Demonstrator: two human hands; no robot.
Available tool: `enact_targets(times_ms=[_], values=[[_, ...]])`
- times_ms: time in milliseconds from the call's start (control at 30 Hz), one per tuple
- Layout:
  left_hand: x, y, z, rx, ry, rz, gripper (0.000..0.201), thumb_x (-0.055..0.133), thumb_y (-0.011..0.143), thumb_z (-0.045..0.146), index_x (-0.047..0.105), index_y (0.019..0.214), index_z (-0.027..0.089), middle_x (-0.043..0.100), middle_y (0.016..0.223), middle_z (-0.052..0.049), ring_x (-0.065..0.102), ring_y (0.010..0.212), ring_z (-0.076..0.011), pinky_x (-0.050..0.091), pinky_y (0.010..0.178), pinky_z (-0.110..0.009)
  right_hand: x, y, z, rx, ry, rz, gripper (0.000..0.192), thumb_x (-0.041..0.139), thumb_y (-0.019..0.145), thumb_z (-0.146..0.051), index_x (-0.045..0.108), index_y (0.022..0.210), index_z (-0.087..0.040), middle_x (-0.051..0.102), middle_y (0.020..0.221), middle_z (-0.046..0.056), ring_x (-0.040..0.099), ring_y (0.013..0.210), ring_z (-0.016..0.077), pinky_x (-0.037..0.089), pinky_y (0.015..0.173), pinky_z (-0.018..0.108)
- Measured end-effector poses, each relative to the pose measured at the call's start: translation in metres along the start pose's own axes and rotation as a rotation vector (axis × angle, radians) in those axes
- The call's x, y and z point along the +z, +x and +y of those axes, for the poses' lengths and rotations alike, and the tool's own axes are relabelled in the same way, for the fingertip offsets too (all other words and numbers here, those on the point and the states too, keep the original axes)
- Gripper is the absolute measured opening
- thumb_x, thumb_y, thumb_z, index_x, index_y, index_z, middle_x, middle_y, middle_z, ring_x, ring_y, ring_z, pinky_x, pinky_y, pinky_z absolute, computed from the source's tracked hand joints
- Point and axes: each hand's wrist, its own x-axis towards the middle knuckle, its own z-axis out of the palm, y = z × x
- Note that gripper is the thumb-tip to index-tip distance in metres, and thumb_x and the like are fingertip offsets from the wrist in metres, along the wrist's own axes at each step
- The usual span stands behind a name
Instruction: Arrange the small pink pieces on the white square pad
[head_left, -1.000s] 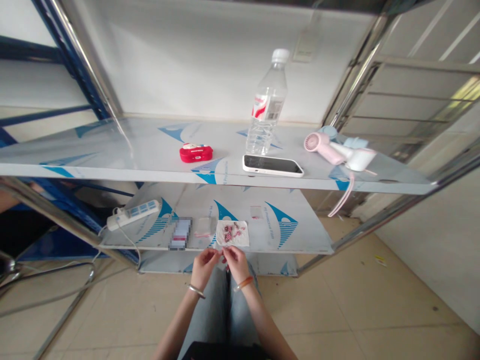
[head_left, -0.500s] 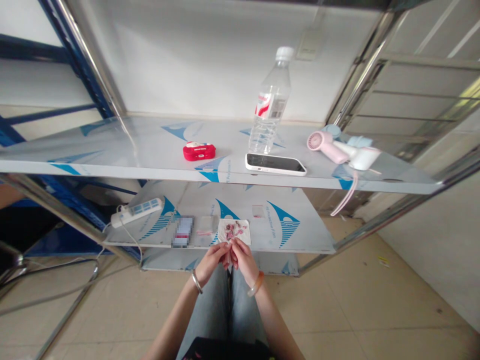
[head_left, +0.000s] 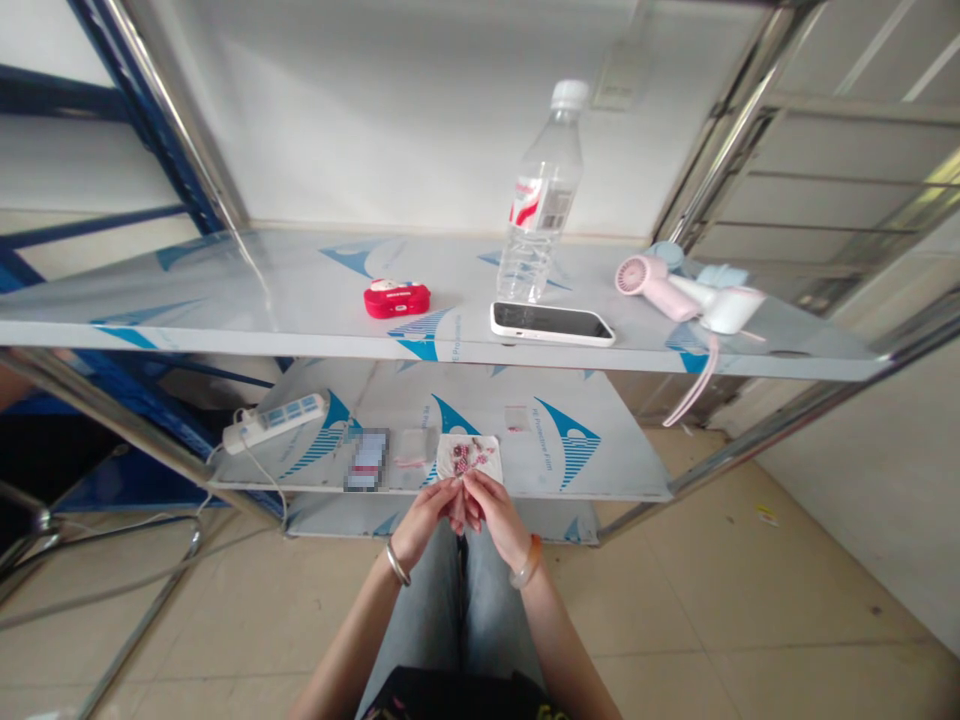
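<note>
My left hand (head_left: 431, 515) and my right hand (head_left: 489, 508) meet fingertip to fingertip just in front of the middle shelf's edge. Both are closed in a pinch, and whatever lies between the fingers is too small to make out. Right behind the fingertips, a white square sheet or shallow tray (head_left: 491, 462) bears several small red and pink beads (head_left: 463, 456). A small clear plastic bag (head_left: 412, 447) with a pinkish-red edge lies to its left. Farther back on the right is another small clear bag (head_left: 516, 418).
On the middle shelf (head_left: 615, 440) are a blurred-out phone-like object (head_left: 366, 460) and a white power strip (head_left: 274, 422). The upper shelf (head_left: 285, 300) holds a red case (head_left: 397, 298), a phone (head_left: 553, 324), a plastic bottle (head_left: 541, 205), and pink (head_left: 656, 287) and white handheld fans.
My hands stay together at nearly the same place, with the right wrist turned slightly outward. The view has shifted a little.
</note>
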Motion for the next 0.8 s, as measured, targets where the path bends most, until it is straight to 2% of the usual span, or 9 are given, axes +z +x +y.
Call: enact_targets(times_ms=[67, 133, 200, 300, 400, 633, 800], values=[[0.001, 0.000, 0.001, 0.025, 0.111, 0.014, 0.043, 0.036, 0.085, 0.054, 0.047, 0.060, 0.020, 0.051, 0.051, -0.001, 0.053, 0.054, -0.0144, 0.045, 0.063, -0.028, -0.001, 0.001, 0.001, 0.015, -0.040, 0.014, 0.042, 0.054, 0.080, -0.060, 0.043, 0.067, -0.021, 0.037, 0.051, -0.007, 0.034, 0.041, 0.0075, 0.025, 0.037, 0.020], [0.001, 0.000, 0.000, 0.055, 0.283, 0.083, 0.039, 0.033, 0.088, 0.048, 0.045, 0.063, 0.021, 0.052, 0.051, -0.001, 0.053, 0.054, -0.0141, 0.044, 0.062, -0.026, -0.003, 0.003, 0.004, 0.007, -0.117, 0.042, 0.039, 0.051, 0.081, -0.059, 0.043, 0.069, -0.022, 0.037, 0.050, -0.007, 0.033, 0.041, 0.0084, 0.025, 0.038, 0.020], [0.003, -0.002, -0.002, 0.047, 0.535, 0.189, 0.032, 0.032, 0.090, 0.039, 0.047, 0.068, 0.020, 0.054, 0.053, 0.000, 0.053, 0.053, -0.0140, 0.040, 0.058, -0.025, -0.004, 0.003, 0.005, -0.064, -0.241, 0.076, 0.034, 0.047, 0.084, -0.053, 0.044, 0.069, -0.022, 0.038, 0.051, -0.006, 0.036, 0.045, 0.0099, 0.029, 0.041, 0.021], [0.006, -0.005, -0.004, -0.030, 0.989, 0.338, 0.026, 0.035, 0.091, 0.031, 0.055, 0.079, 0.019, 0.060, 0.058, -0.003, 0.058, 0.057, -0.0165, 0.034, 0.055, -0.024, -0.006, 0.003, 0.005, -0.230, -0.487, 0.118, 0.028, 0.041, 0.088, -0.040, 0.045, 0.068, -0.021, 0.047, 0.060, -0.002, 0.046, 0.057, 0.0126, 0.038, 0.054, 0.023], [0.010, -0.007, -0.005, -0.061, 1.279, 0.391, 0.025, 0.038, 0.093, 0.031, 0.060, 0.088, 0.020, 0.065, 0.064, -0.006, 0.063, 0.061, -0.0189, 0.031, 0.053, -0.023, -0.007, 0.001, 0.001, -0.274, -0.739, 0.148, 0.025, 0.038, 0.089, -0.032, 0.048, 0.069, -0.020, 0.052, 0.063, 0.000, 0.049, 0.059, 0.0136, 0.036, 0.057, 0.024], [0.012, -0.006, -0.008, -0.050, 1.440, 0.411, 0.027, 0.037, 0.094, 0.029, 0.061, 0.088, 0.019, 0.068, 0.067, -0.008, 0.065, 0.063, -0.0196, 0.033, 0.055, -0.022, -0.007, -0.003, -0.009, -0.235, -1.197, 0.220, 0.020, 0.049, 0.085, -0.020, 0.056, 0.066, -0.020, 0.057, 0.057, -0.001, 0.051, 0.053, 0.0124, 0.023, 0.050, 0.023], [0.004, -0.006, -0.005, -0.110, 1.443, 0.456, 0.026, 0.037, 0.095, 0.030, 0.060, 0.089, 0.020, 0.068, 0.067, -0.007, 0.064, 0.063, -0.0194, 0.032, 0.055, -0.022, 0.000, -0.004, -0.007, -0.228, -1.231, 0.272, 0.016, 0.055, 0.082, -0.020, 0.057, 0.066, -0.020, 0.060, 0.058, -0.001, 0.052, 0.053, 0.0121, 0.024, 0.051, 0.022]])
